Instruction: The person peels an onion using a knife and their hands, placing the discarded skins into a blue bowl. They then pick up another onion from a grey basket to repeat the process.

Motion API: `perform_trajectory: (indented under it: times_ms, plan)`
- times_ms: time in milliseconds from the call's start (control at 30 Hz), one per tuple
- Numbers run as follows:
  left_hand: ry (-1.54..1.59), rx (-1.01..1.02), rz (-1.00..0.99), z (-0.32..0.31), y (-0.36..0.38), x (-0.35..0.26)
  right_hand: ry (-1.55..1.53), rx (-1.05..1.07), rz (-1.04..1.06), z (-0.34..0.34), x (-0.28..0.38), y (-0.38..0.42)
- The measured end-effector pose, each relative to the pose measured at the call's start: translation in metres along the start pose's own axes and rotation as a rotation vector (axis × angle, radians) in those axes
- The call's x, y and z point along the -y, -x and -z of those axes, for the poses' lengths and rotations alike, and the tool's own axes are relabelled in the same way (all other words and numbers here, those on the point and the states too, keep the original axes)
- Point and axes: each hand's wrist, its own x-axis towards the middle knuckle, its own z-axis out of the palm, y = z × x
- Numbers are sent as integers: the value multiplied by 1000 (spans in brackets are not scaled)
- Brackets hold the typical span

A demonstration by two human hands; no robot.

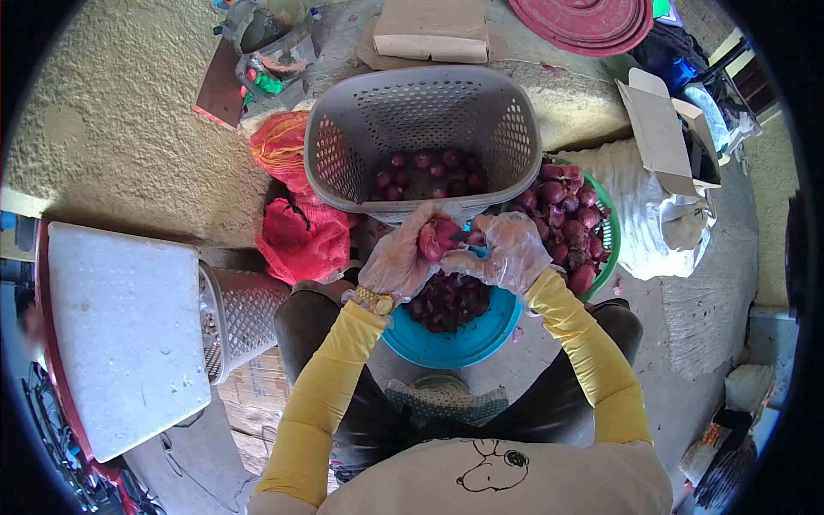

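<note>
My left hand [402, 257], in a clear plastic glove, is closed around a red onion [438, 238]. My right hand [513, 249], gloved alike, grips a small blue-handled tool [477, 251] against the onion's right side; its working end is hidden. Both hands are above a blue basin [481, 350] of dark onion skins [449, 302]. Just beyond them, a grey-brown perforated basket [421, 206] has several purple onions [422, 160] at its bottom. To the right, a green basket [612, 232] is heaped with unpeeled red onions [575, 215].
Red mesh sacks [300, 240] lie left of the basket. A white foam board [129, 335] and another perforated basket [249, 318] stand further left. At right are a white sack [652, 223] and an opened carton [657, 124]. A red lid [588, 21] lies at the back.
</note>
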Motion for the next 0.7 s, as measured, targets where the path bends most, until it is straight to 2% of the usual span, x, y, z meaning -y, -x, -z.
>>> perform_trajectory:
  times_ms: [100,167,200,267,500,633,700]
  plan:
    - [-21,28,4,2,-1,2,41,47,2,-2,-3,-1]
    - [-545,-17,-204,9,-6,8,-8,21,12,-4,-4,-1]
    - [-545,-16,-204,7,-5,6,-58,-4,22,-6,-4,-1]
    - [16,2,2,4,-2,2,-47,19,10,-11,-10,0]
    - [48,12,5,1,-1,4,-125,27,32,-20,-13,2]
    - [59,-9,-9,7,-3,5,-55,12,62,-22,-12,3]
    - [84,-10,5,4,-2,5,60,133,64,-18,-8,3]
